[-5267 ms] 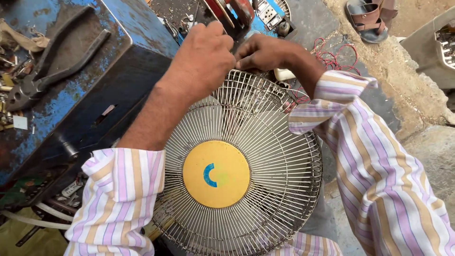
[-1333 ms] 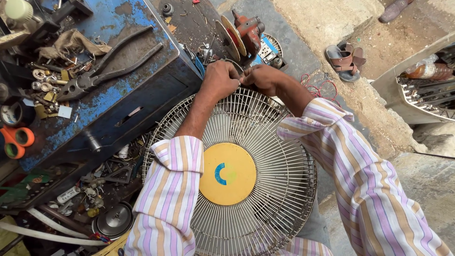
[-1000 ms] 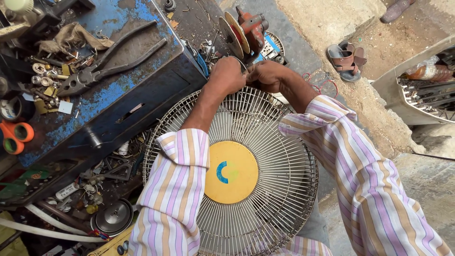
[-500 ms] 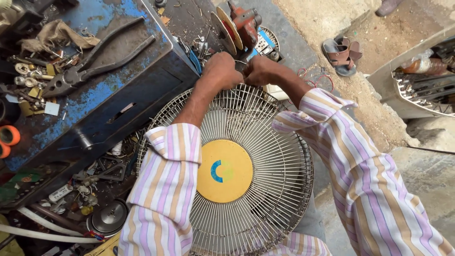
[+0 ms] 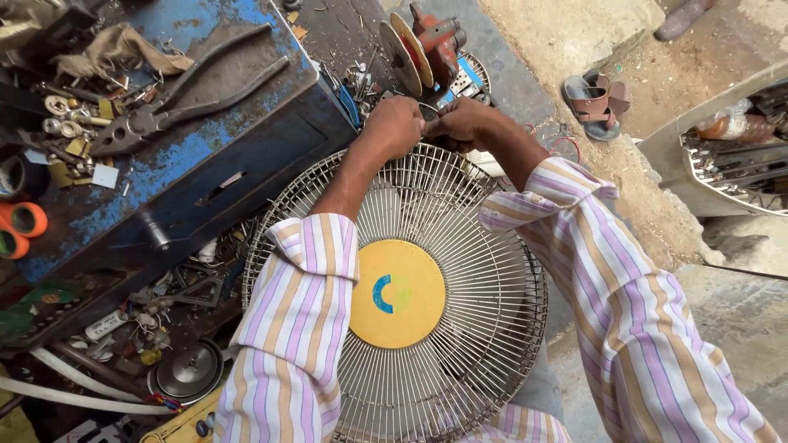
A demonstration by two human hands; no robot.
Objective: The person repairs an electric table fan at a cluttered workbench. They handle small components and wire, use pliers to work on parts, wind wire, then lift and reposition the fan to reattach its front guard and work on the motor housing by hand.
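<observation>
A round wire fan guard (image 5: 443, 328), made of thin pale metal spokes fanning out from a smooth yellow disc (image 5: 396, 294) with a small blue mark, fills the lower middle of the frame and lies across the person's lap. Both hands meet at its top rim, just above the centre of the frame: the left hand (image 5: 394, 127) is curled into a fist over the outer wire ring, and the right hand (image 5: 460, 123) presses against it from the right, fingers (image 5: 435, 130) bent tight on the same stretch of rim; what exactly lies pinched between them is hidden. The forearms come out of rolled sleeves of soft cloth striped in white, lilac and tan. To the upper left stands a blue metal box (image 5: 205, 164) with chipped, rusty paint, its flat top a cluttered surface carrying long dark steel pliers (image 5: 180, 90), a crumpled greasy rag (image 5: 115, 49) and small brass-coloured bits. At the left edge sit orange tape rolls (image 5: 20, 230). Just beyond the hands, at the top centre, lies a reddish angle grinder (image 5: 427, 45) with a thin round disc. A brown sandal (image 5: 599, 102) rests on the rough concrete floor at the upper right, and a dull round metal lid (image 5: 189, 373) lies in the lower left.
</observation>
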